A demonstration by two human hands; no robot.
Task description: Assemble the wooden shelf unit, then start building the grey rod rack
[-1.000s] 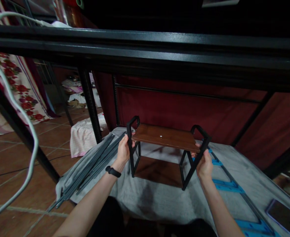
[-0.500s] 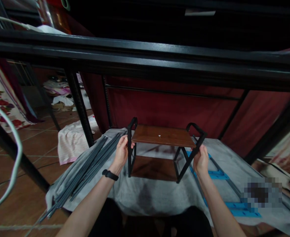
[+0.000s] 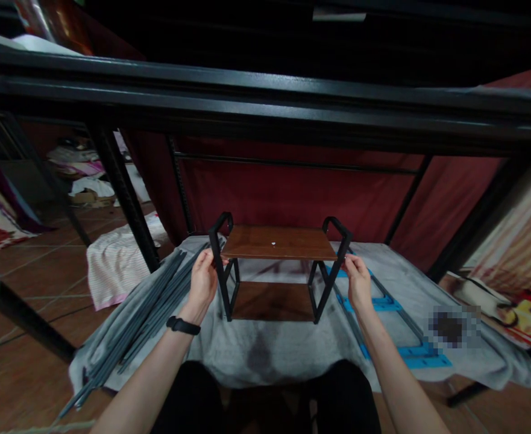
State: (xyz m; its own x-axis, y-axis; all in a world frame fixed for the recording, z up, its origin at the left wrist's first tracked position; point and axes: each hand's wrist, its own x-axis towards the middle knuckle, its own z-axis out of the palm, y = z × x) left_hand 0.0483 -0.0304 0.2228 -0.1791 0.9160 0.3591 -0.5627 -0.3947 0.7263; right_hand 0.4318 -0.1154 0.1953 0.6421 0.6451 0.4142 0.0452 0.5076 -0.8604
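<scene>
A small two-tier shelf [image 3: 278, 244] with brown wood-look boards and black metal side frames stands upright on grey cloth. Its upper board bears a small white spot, and a looped handle rises at each end. My left hand [image 3: 202, 280], below a black wristband, grips the left side frame, with fingertips reaching under the upper board's end. On the other side, my right hand [image 3: 358, 278] has its thumb and fingers closed against the right side frame at upper-board height. Whether a small fastener is between those fingertips, I cannot tell.
Several grey rods [image 3: 152, 316] lie left on the grey cloth [image 3: 274, 358]. A blue-and-grey frame [image 3: 385, 304] lies right. A thick black beam [image 3: 265, 96] crosses above my hands, and black posts [image 3: 123, 199] stand around. A dark red curtain [image 3: 292, 193] hangs behind.
The view has shifted, so the surroundings appear further left. The shelf's right side has straightened in view. My right hand has moved from around the frame to fingertips at its outer side.
</scene>
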